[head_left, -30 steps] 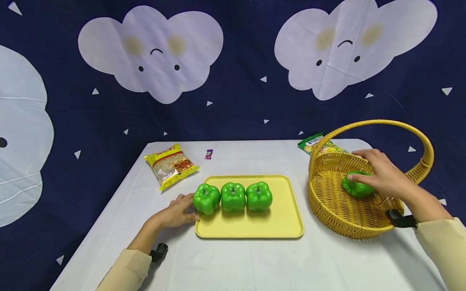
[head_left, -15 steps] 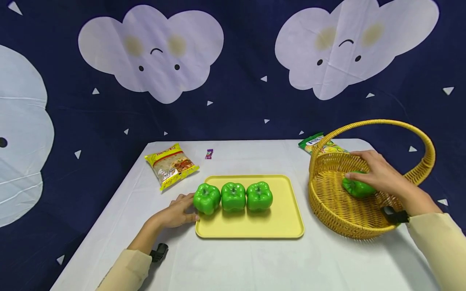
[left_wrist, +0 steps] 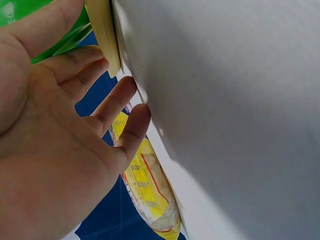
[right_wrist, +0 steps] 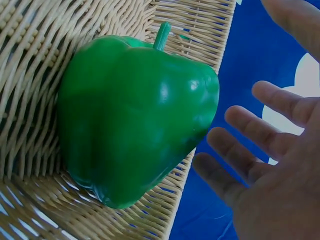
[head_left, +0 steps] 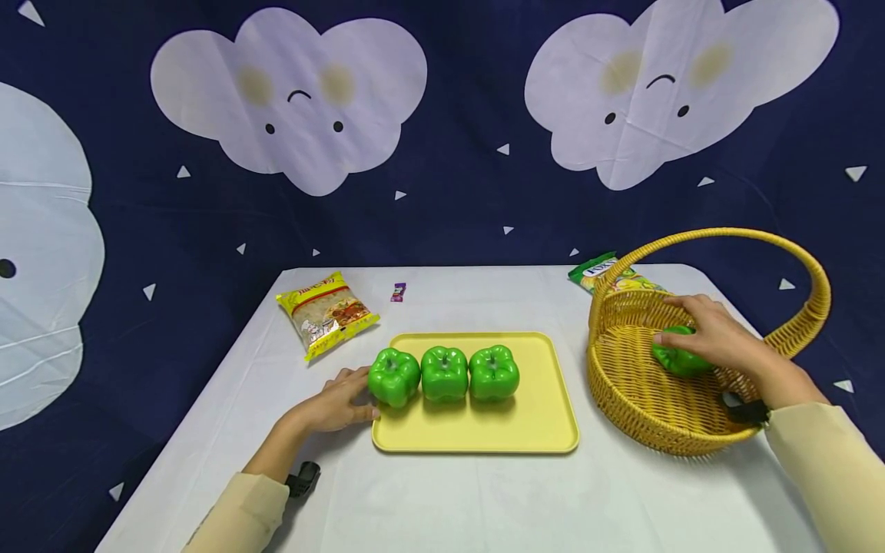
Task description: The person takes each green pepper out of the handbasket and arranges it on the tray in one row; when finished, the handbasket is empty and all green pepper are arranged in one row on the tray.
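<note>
In the head view, my left hand (head_left: 335,402) rests at the left edge of the yellow tray (head_left: 532,430), beside the nearest of three green bell peppers standing in a row. These are the left pepper (head_left: 393,378), middle pepper (head_left: 445,375) and right pepper (head_left: 494,374). The left wrist view shows its fingers loosely bent, gripping nothing. Over the wicker basket (head_left: 622,399), my right hand (head_left: 722,338) hovers above another bell pepper (right_wrist: 135,120) lying inside. Its fingers are spread and apart from that pepper in the right wrist view.
A yellow food packet (head_left: 328,315) lies at the back left, near a small purple wrapper (head_left: 398,292). Behind the basket is a green snack bag (head_left: 594,270). The basket's tall handle (head_left: 719,232) arches over its opening.
My right hand and forearm have shifted slightly left and down over the basket. The left hand and the peppers on the tray stay put.
</note>
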The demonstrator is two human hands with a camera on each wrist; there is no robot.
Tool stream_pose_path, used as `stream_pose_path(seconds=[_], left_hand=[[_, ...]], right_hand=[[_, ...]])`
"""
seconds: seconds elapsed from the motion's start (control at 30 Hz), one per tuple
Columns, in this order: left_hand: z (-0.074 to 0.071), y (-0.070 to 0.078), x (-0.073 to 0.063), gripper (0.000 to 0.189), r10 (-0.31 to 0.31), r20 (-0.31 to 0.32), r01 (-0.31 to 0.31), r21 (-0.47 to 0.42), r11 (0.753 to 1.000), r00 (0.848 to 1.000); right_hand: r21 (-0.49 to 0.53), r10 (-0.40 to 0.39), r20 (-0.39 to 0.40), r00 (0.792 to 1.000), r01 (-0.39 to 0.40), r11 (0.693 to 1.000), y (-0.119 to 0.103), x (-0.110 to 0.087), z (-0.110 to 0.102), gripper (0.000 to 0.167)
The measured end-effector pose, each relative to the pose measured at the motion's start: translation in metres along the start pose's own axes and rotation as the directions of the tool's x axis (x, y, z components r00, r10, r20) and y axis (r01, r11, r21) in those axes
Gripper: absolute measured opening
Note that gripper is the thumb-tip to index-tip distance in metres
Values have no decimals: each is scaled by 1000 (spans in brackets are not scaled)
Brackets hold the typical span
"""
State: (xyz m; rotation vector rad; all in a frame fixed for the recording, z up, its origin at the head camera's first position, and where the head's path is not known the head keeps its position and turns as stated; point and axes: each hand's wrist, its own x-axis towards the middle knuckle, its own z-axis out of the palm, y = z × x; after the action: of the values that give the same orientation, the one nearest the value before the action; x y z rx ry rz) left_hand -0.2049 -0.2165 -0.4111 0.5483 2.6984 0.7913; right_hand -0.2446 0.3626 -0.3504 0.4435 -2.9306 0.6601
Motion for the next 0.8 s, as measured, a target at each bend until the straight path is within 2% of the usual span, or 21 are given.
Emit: stream_pose_path(seconds=[0.37,0.8], left_hand=[[0,1,0,73,-4,2,4,-8,1000,1000],[0,1,0,73,1,4,-1,2,1000,1000]], right_hand=[[-31,53,82,995,-51,998,7,4,8,72],[-103,50,79,996,-42,994,12,3,12,68]])
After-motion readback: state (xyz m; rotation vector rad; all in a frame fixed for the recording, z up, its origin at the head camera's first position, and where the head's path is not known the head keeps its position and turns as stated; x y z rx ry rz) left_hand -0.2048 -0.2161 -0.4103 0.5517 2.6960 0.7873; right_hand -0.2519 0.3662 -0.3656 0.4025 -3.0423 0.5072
